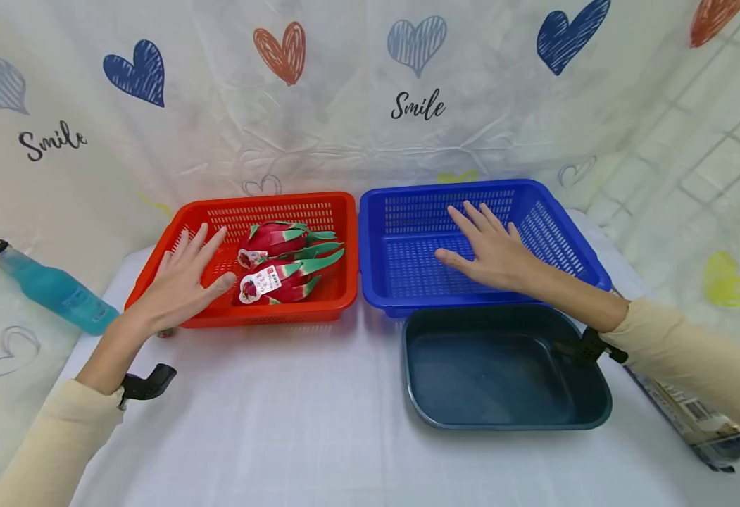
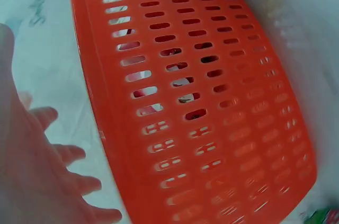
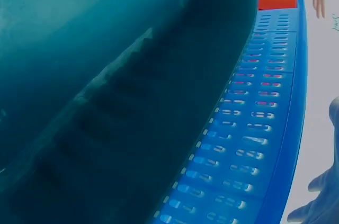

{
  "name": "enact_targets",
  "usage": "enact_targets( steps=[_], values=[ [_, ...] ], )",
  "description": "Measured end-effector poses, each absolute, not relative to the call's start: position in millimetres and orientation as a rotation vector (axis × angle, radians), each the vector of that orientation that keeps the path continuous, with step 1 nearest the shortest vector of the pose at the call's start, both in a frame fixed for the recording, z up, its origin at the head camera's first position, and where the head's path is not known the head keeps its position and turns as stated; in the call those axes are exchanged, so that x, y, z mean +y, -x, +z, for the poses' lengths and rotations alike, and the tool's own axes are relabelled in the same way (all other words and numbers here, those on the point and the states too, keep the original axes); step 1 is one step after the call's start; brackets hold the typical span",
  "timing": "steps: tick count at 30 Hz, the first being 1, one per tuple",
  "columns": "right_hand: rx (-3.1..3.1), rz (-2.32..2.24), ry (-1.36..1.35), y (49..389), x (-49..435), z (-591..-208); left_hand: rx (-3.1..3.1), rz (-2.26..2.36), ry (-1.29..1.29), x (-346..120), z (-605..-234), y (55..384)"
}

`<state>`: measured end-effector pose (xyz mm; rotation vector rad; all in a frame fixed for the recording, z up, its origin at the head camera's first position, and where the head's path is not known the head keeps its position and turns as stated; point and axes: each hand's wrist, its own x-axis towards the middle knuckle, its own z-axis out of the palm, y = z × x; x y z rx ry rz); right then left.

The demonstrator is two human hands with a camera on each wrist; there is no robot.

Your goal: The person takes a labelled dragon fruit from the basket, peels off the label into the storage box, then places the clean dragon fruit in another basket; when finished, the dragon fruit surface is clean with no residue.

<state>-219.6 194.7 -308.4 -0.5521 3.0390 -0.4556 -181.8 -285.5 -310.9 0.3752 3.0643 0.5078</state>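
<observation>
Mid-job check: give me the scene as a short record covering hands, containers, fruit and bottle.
left hand: fingers spread, holding nothing; overlaps the red basket in the head view
right hand: fingers spread, holding nothing; overlaps the blue basket in the head view
dragon fruits: two, in the red basket, stickers showing
blue basket: right of the red one; no fruit visible inside
tub: dark, near side of the blue basket; nothing visible inside
bottle: blue, left of the red basket

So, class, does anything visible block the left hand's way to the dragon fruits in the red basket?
Nothing visible does. In the head view, the left hand appears above the open-topped red basket, and the two dragon fruits lie uncovered to the hand's right.
</observation>
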Motion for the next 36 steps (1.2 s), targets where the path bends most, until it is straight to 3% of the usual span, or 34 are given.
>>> enact_targets(
  steps=[36],
  values=[
    [2.989,-0.669,0.766,225.2,166.8,-290.1,3.173,1.041,-0.227,-351.6,-345.3,158.8]
  ],
)
